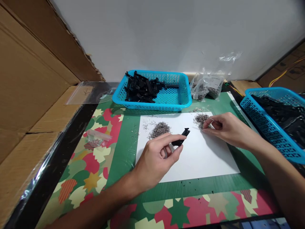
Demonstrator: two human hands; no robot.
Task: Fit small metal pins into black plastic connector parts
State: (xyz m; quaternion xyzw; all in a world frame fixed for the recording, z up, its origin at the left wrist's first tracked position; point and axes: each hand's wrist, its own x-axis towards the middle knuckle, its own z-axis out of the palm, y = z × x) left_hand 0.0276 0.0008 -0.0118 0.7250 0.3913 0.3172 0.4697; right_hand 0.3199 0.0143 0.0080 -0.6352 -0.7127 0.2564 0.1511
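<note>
Between the thumb and fingers of my left hand [158, 156] is a small black plastic part [181, 138], held tilted above a white sheet of paper [197, 159]. My right hand [226, 128] has its thumb and forefinger pinched at the edge of a small pile of metal springs [200, 119]; whatever lies between those fingertips is too small to make out. A larger pile of thin metal springs [160, 128] lies on the paper just behind my left hand, with loose ones scattered to its left.
A blue basket [152, 106] of black plastic parts stands at the back. Clear bags of metal pieces [212, 87] lean beside it. Another blue basket [269, 130] with black parts is at the right. A clear plastic packet [98, 136] lies left; cardboard [35, 63] walls that side.
</note>
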